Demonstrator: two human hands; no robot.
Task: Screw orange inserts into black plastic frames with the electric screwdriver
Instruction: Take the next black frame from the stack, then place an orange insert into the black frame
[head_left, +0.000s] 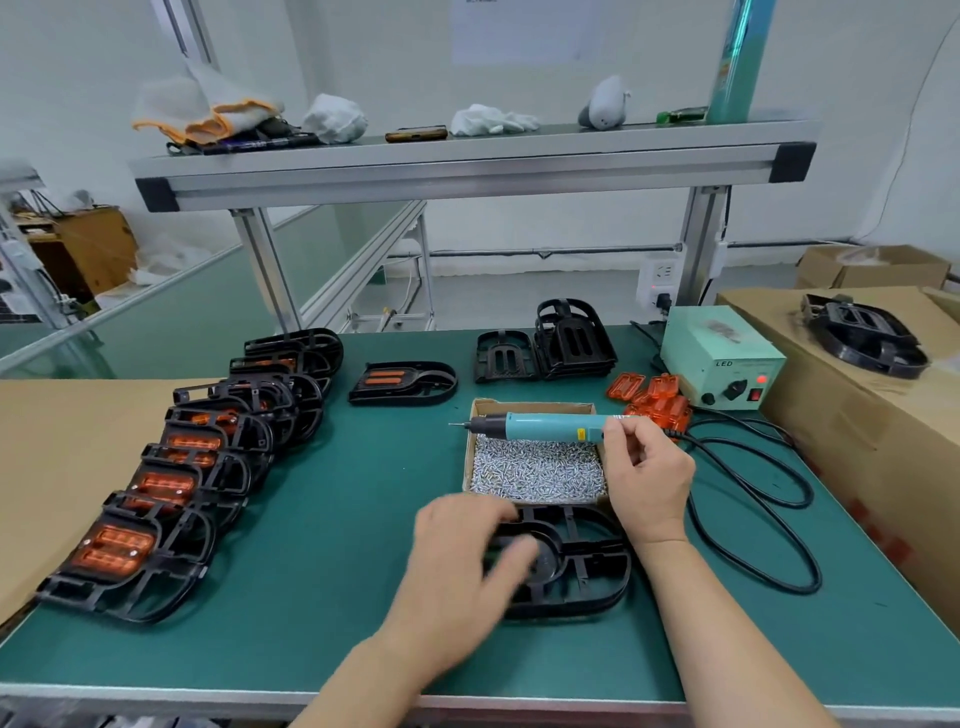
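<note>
Holding the screwdriver where?
— Right hand pinches its tail end above the screw box; it looks light and stiff, steadier gripped mid-barrel.
— And the frame?
— Probably light, rigid plastic, flat on the green mat; left hand, blurred, fingers spread on it. Finished frames line the left, with a shelf overhead.

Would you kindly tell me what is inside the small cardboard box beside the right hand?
The cardboard box holds a heap of small silver screws. The electric screwdriver, gripped by the right hand, crosses its far part, and that hand covers its near right corner.
</note>
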